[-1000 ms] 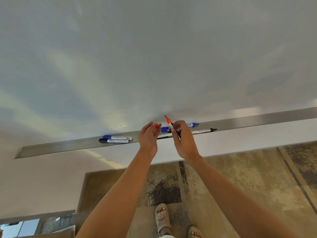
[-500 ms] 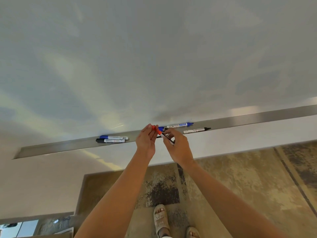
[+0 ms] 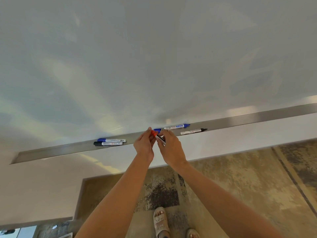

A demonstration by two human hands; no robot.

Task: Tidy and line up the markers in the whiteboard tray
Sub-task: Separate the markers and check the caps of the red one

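Observation:
A long steel tray [image 3: 56, 151] runs under the whiteboard. Both hands meet just in front of its middle. My right hand [image 3: 169, 148] grips the dark barrel of a red marker [image 3: 157, 136]. My left hand [image 3: 144, 145] pinches the red cap end of the same marker. On the left of the tray a blue-capped marker [image 3: 111, 140] and a black-capped marker [image 3: 109, 143] lie side by side. On the right lie a blue marker [image 3: 175, 126] and an uncapped black marker [image 3: 193, 131]. A blue cap [image 3: 157, 130] shows behind my fingers.
The whiteboard [image 3: 154, 57] fills the upper view. Below the tray is a white wall ledge [image 3: 240, 136], then a patterned rug [image 3: 231, 186] where my sandalled feet [image 3: 161, 220] stand.
The red marker has swung down from pointing up to lying slanted between both hands. My left hand has closed onto its red end. The tray markers have not moved.

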